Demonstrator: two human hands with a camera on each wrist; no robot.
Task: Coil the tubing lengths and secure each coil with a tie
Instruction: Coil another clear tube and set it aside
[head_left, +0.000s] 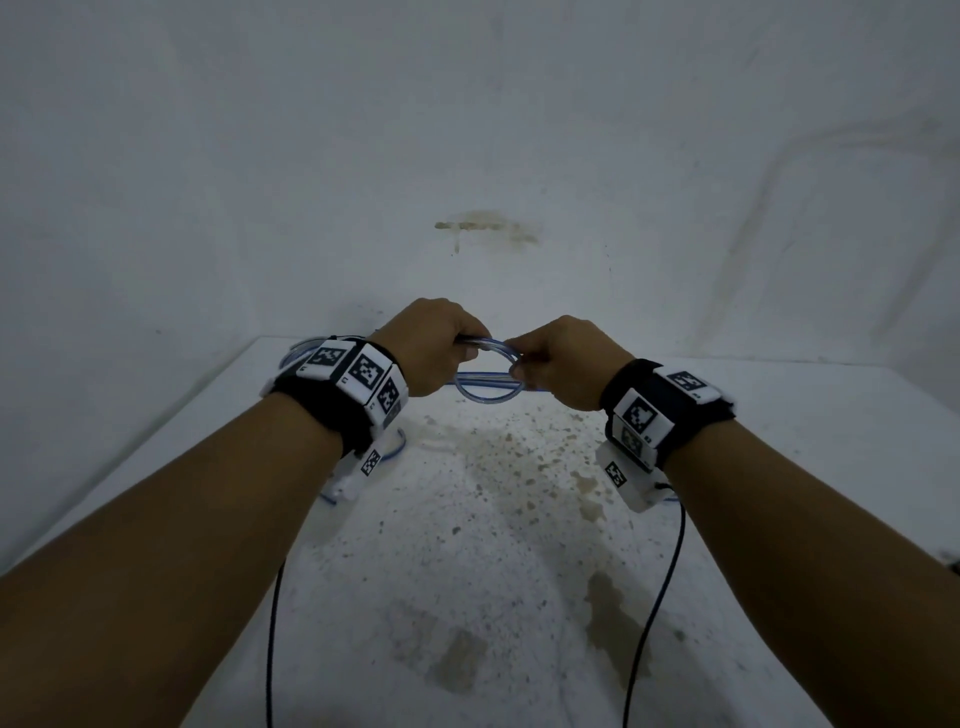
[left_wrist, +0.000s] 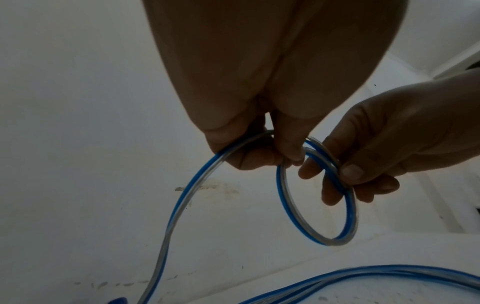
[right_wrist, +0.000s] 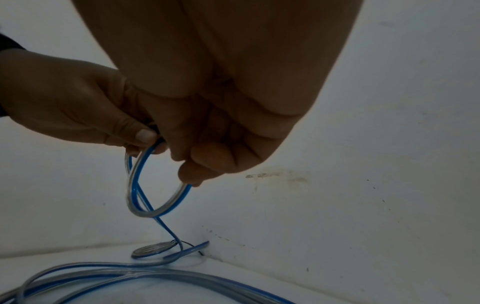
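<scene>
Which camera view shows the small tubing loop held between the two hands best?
The left wrist view: the loop hangs whole and large. The head view shows it small, partly hidden by the left hand and right hand; the right wrist view shows it narrowed.

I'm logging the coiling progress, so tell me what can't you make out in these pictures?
- Head view: most of the slack tubing on the table sits behind the left hand and wristband.
- Both wrist views: the palms block where the fingers meet the loop; its free end is unseen.
- Right wrist view: the small far coil has a dark strand beside it, too small to call a tie.
</scene>
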